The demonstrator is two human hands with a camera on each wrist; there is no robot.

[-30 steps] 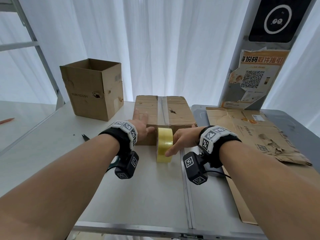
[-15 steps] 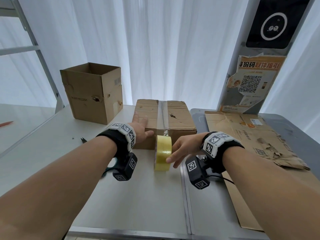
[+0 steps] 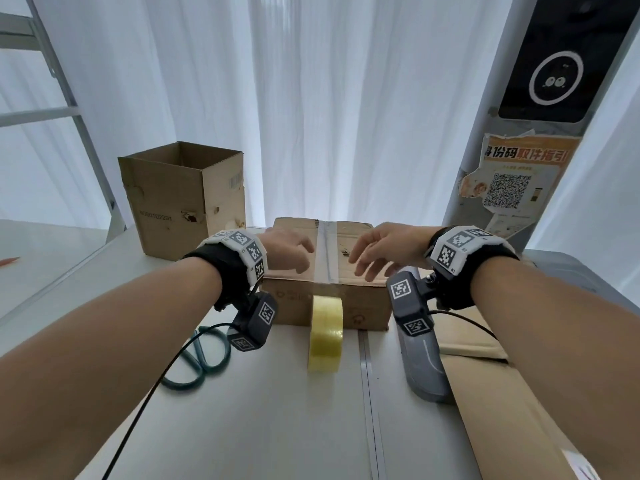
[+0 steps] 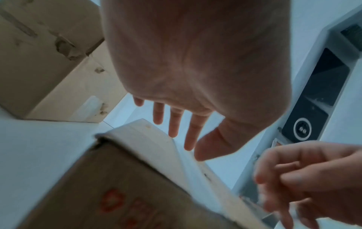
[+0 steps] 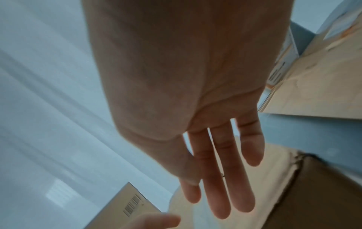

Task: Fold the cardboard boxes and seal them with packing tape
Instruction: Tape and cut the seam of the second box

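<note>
My left hand (image 3: 289,249) and right hand (image 3: 381,251) hover over the top of the taped box (image 3: 332,268), one on each side of the strip of clear tape (image 3: 325,251) that runs down its centre seam. Both hands are loose and hold nothing: the fingers (image 4: 192,131) of my left are stretched out and spread above the box's far edge, those of my right slightly bent and fanned over the lid. Whether any fingertip touches the cardboard, I cannot tell. The roll of yellow packing tape (image 3: 325,336) stands on edge just below my hands, against the box's near wall. Green-handled scissors (image 3: 199,358) lie beneath my left wrist. An open box (image 3: 181,199) stands beyond my left hand, and flattened cardboard (image 3: 485,393) lies under my right forearm.
</note>
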